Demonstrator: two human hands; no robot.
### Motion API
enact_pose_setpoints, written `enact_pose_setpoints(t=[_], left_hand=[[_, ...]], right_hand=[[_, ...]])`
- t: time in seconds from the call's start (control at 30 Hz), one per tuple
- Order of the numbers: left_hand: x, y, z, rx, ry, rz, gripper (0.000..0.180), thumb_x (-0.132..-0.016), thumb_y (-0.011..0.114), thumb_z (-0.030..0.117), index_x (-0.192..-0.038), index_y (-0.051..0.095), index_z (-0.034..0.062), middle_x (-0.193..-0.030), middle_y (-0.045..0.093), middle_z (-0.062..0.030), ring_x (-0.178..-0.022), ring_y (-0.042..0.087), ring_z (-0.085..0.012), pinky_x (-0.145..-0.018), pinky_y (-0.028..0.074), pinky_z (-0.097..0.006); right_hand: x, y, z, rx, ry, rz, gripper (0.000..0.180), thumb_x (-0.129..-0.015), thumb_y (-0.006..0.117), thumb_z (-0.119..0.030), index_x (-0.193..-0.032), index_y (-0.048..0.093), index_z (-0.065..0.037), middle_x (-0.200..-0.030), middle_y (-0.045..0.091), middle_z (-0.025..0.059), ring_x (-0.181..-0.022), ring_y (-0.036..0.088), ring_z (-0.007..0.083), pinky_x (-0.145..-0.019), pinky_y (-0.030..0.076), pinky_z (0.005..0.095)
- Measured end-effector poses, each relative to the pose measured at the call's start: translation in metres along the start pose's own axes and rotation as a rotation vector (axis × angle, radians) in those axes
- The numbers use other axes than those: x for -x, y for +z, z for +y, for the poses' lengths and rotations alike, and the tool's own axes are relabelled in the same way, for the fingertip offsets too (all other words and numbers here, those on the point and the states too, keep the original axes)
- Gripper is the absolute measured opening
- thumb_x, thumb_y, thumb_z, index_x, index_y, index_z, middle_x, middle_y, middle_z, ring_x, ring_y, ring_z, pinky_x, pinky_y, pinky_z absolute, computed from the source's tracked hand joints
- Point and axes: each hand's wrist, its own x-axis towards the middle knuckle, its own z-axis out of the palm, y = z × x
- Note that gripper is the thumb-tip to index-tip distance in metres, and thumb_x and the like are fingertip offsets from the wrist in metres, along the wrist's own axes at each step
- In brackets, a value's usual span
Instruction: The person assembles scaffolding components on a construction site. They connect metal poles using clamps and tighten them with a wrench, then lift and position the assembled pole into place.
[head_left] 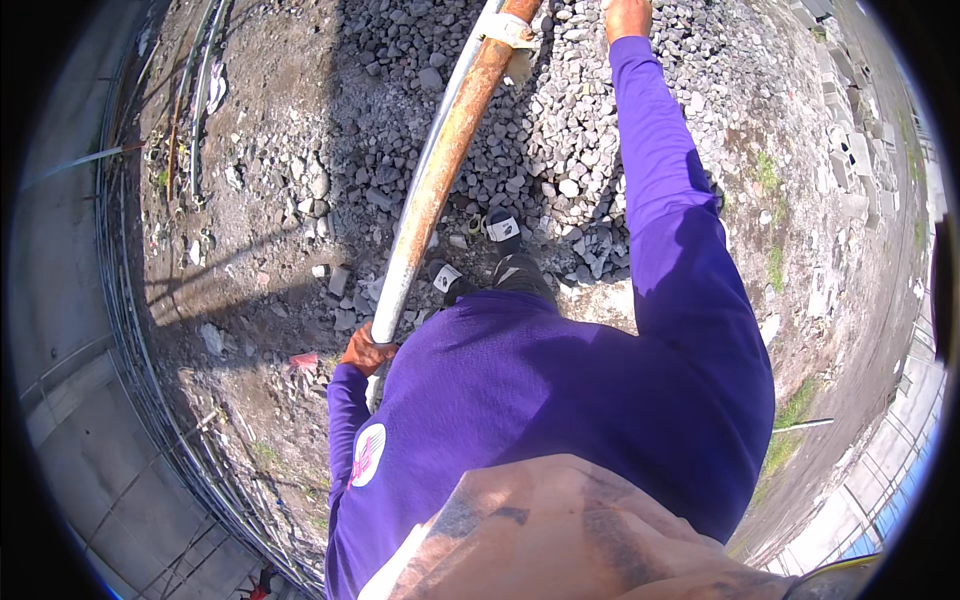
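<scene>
Your left hand (366, 351) has its fingers curled tight around the lower end of the long rusty pipe (440, 170), just beside your purple-sleeved chest. The pipe runs up and away from that grip, its near part bare grey metal, its far part orange with rust, with a pale band (507, 28) wrapped near the top. Your right hand (627, 17) reaches far out beside the pipe's upper end; it is cut off by the frame, so you cannot tell how its fingers are set. Under the pipe lies a gravel heap (560, 130); your shoes (505, 232) stand at its near edge. Left of the pipe, bare dirt lies open up to a wire mesh (130, 330).
</scene>
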Motion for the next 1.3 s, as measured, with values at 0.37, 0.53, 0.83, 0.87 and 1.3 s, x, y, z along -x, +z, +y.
enact_pose_setpoints(t=[0.37,0.53,0.83,0.87,1.3], left_hand=[[-0.072,0.045,-0.062,0.078,0.289,0.142,0.047,-0.073,0.077,0.032,-0.104,0.067,-0.0029,-0.095,0.073,-0.0254,-0.092,0.074,-0.0385,-0.079,0.057,-0.043],[-0.067,0.043,-0.049,-0.004,0.332,0.110,0.045,-0.078,0.077,0.027,-0.109,0.067,-0.0035,-0.093,0.074,-0.0212,-0.087,0.073,-0.0304,-0.077,0.057,-0.041],[-0.074,0.047,-0.060,0.027,0.292,0.217,0.049,-0.071,0.081,0.030,-0.106,0.068,-0.0006,-0.093,0.074,-0.0240,-0.088,0.074,-0.0361,-0.076,0.057,-0.045],[-0.078,0.049,-0.062,0.009,0.306,0.222,0.048,-0.071,0.081,0.030,-0.107,0.068,-0.0001,-0.094,0.074,-0.0241,-0.089,0.074,-0.0362,-0.077,0.057,-0.045],[-0.072,0.051,-0.059,-0.031,0.240,0.126,0.049,-0.074,0.082,0.036,-0.108,0.070,0.0030,-0.098,0.074,-0.0216,-0.089,0.073,-0.0376,-0.077,0.057,-0.046]], right_hand=[[0.285,-0.039,-0.005,0.021,0.591,-0.295,0.026,-0.086,0.071,-0.012,-0.109,0.072,0.001,-0.087,0.071,0.0079,-0.069,0.061,0.0160,-0.060,0.048,0.0342],[0.293,-0.062,-0.093,-0.140,0.203,-0.346,0.014,-0.095,0.066,-0.013,-0.105,0.070,-0.002,-0.080,0.065,0.0028,-0.065,0.056,0.0107,-0.058,0.048,0.0303],[0.298,0.016,-0.087,-0.037,0.374,-0.257,0.034,-0.097,0.065,-0.033,-0.095,0.070,0.001,-0.066,0.061,0.0044,-0.055,0.054,0.0157,-0.054,0.043,0.0357],[0.291,0.031,-0.086,-0.071,0.281,-0.350,0.034,-0.097,0.065,-0.033,-0.094,0.069,0.000,-0.065,0.059,0.0035,-0.054,0.054,0.0151,-0.052,0.043,0.0351],[0.255,0.098,-0.086,-0.536,0.406,-0.353,0.030,-0.099,0.064,-0.035,-0.089,0.058,-0.007,-0.062,0.047,0.0014,-0.044,0.047,0.0131,-0.038,0.038,0.0321]])
